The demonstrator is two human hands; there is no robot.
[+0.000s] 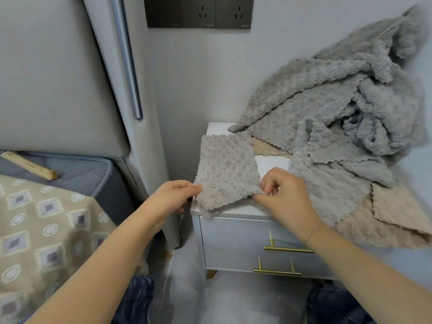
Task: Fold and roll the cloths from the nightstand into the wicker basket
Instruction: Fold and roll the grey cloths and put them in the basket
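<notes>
Your left hand [174, 195] pinches the near-left corner of a grey cloth [226, 170], thumb and fingers curled on its edge, while your right hand [284, 195] pinches the near-right corner, fingertips closed on the fabric. The two hands are apart, one at each end of the cloth's near edge. The cloth looks already folded into a strip: its long axis runs away from you, from the front lip of the nightstand [236, 242] toward the wall, leaning slightly left at the far end. Its near end droops a little over the nightstand's front-left corner, and the rest lies flat on the white top. Just beside it to the right sits a loose heap of grey cloths [339, 108], piled against the wall and spilling forward, with beige cloths [378, 220] under and in front of the heap, hanging over the right part of the front edge. A beige edge also peeks out touching the strip's far-right corner. Gold drawer handles [286, 249] show below your right wrist. The bed [46, 218] lies to your left.
</notes>
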